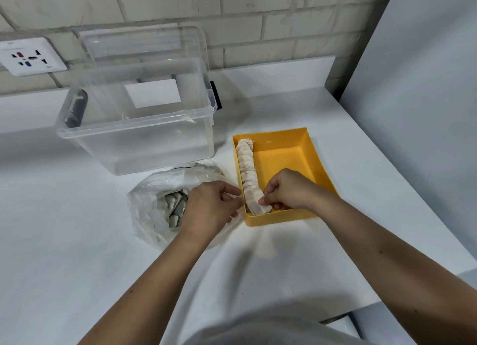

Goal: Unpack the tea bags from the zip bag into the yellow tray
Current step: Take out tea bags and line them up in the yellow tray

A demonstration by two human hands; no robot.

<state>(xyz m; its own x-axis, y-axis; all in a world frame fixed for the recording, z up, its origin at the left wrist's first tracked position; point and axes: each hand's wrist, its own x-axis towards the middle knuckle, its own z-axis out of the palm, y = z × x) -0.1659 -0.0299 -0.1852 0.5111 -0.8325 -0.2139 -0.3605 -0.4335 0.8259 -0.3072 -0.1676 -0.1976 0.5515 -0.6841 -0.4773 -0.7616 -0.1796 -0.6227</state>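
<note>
In one yellow tray (pixel 318 151), one tea-bag row (pixel 247 169); left hand (pixel 211 207), right hand (pixel 286 189) grips pinch end.

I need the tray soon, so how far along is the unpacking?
Done: a row of white tea bags stands along the left wall of the rectangular yellow plastic tray. In hand: the left hand and right hand pinch that row's near end. Remaining: more tea bags show inside the clear plastic zip bag; most of the tray is bare.

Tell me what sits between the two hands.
Head view: the near end of the row of tea bags and the yellow tray's left wall lie between left hand and right hand.
</note>
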